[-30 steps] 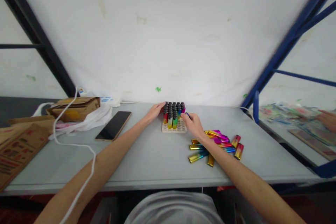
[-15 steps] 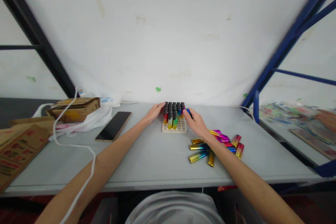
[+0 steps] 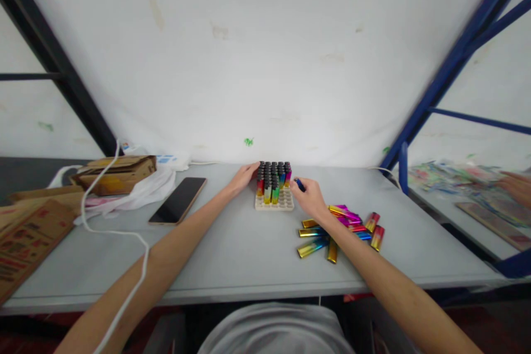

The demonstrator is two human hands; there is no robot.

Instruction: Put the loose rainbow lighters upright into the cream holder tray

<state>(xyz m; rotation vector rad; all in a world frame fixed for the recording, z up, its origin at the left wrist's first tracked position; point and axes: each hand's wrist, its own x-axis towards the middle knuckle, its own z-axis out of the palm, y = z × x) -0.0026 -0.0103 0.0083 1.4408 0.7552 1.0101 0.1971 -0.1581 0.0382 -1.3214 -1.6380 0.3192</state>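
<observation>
A cream tray (image 3: 274, 207) with rows of holes stands at the middle of the table. Its back and left rows hold several upright lighters (image 3: 267, 192), black on top with shiny red, yellow, green, blue and purple bodies. Holes show bare at the front right. My left hand (image 3: 245, 177) reaches along the left side with straight fingers, touching the lighters at the back left corner; its fingertips are partly hidden. Just right of the tray, my right hand (image 3: 309, 196) pinches a dark blue lighter (image 3: 299, 185). Under my right forearm lies a loose pile of shiny lighter bodies (image 3: 313, 247).
A phone (image 3: 178, 200) lies left of my left arm. Farther left are cardboard boxes (image 3: 116, 174), a white plastic bag (image 3: 153, 193) and a white cable (image 3: 120, 231) crossing my forearm. A blue frame (image 3: 435, 83) rises at right; another person's hand (image 3: 516, 188) is beyond it.
My right hand has drawn back slightly from the tray's right side, and the blue lighter in it has turned. The left hand stays at the lighters. The view has shifted a little.
</observation>
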